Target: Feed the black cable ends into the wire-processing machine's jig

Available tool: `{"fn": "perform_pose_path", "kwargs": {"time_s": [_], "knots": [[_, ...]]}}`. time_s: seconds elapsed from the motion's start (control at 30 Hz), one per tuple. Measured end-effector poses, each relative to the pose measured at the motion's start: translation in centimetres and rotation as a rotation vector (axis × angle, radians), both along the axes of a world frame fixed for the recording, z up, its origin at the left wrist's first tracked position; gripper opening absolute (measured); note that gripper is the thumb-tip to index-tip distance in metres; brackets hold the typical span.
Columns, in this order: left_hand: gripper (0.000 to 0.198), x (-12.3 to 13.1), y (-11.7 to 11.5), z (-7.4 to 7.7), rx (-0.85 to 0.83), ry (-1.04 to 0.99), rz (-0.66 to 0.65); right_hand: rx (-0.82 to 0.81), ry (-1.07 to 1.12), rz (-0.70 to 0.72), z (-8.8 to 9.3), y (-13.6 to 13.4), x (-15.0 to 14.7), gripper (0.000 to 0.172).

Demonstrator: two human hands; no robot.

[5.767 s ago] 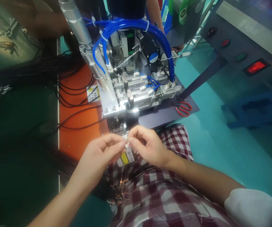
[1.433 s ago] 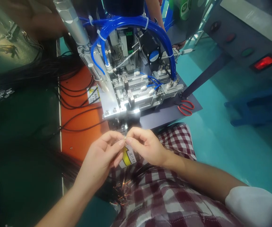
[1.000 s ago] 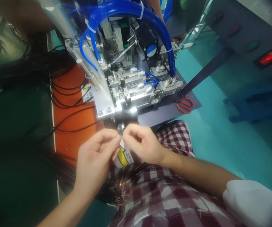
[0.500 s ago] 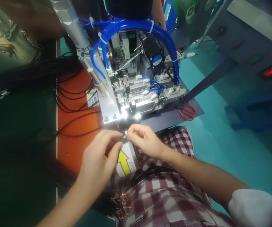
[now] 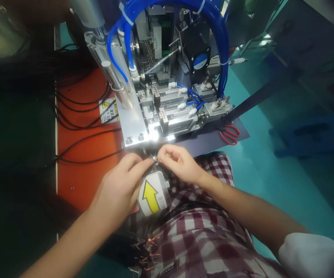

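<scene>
My left hand (image 5: 120, 187) and my right hand (image 5: 178, 164) meet fingertip to fingertip just below the lit front edge of a metal machine (image 5: 161, 116). Both pinch a tiny metal part (image 5: 154, 157), too small to name, on what looks like a thin dark wire. Directly under the hands sits a white cover with a yellow arrow label (image 5: 152, 195). The part is held close to the machine's front opening.
Blue air hoses (image 5: 213, 23) arch over the machine. Black cables (image 5: 82, 116) lie across an orange plate (image 5: 80, 173) on the left. Red-handled snips (image 5: 229, 134) rest on a dark sheet at the right. Cut copper wire scraps (image 5: 143, 251) lie on my checked lap.
Both hands have moved up and forward toward the machine's front edge, still pinching the small part. The arrow label below them is now fully uncovered.
</scene>
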State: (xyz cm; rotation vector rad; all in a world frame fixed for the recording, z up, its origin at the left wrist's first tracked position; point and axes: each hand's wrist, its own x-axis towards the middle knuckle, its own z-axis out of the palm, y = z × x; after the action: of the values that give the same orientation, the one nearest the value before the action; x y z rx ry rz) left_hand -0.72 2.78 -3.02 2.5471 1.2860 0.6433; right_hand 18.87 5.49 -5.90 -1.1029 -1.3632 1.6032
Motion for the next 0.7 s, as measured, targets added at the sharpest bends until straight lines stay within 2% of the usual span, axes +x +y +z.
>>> {"fn": "perform_pose_path", "kwargs": {"time_s": [0.7], "knots": [[0.030, -0.29, 0.72, -0.17, 0.085, 0.087, -0.077, 0.190, -0.201, 0.065, -0.53, 0.33, 0.93, 0.018]]}}
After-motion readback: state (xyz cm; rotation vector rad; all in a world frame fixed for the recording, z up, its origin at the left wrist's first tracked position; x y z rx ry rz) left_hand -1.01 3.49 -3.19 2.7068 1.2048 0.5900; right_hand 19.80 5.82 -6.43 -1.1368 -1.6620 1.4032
